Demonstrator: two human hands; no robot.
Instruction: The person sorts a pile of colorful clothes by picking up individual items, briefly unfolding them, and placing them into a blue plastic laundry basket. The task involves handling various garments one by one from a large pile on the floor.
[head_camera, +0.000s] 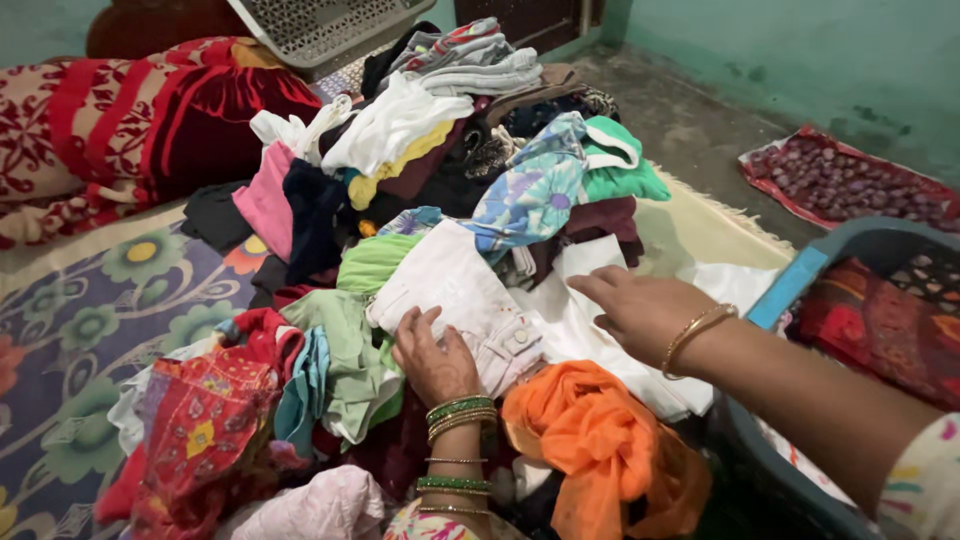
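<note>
A big heap of mixed clothes (420, 180) covers the bed in front of me. My left hand (432, 358), with green and gold bangles on its wrist, rests palm down on a white garment with buttons (455, 285) at the heap's near side. My right hand (640, 310), wearing gold bangles, lies flat with fingers together on a white cloth (580, 335) just right of that garment. An orange cloth (590, 440) is bunched below and between the two hands. A pale green garment (345, 340) lies left of my left hand.
A dark plastic tub (850, 240) holding red patterned fabric stands at the right. A red floral blanket (120, 120) lies at the back left, a mesh basket (320, 30) behind the heap. A flowered sheet (90, 320) covers the bed. A tray of dark fruit (840, 180) sits on the floor.
</note>
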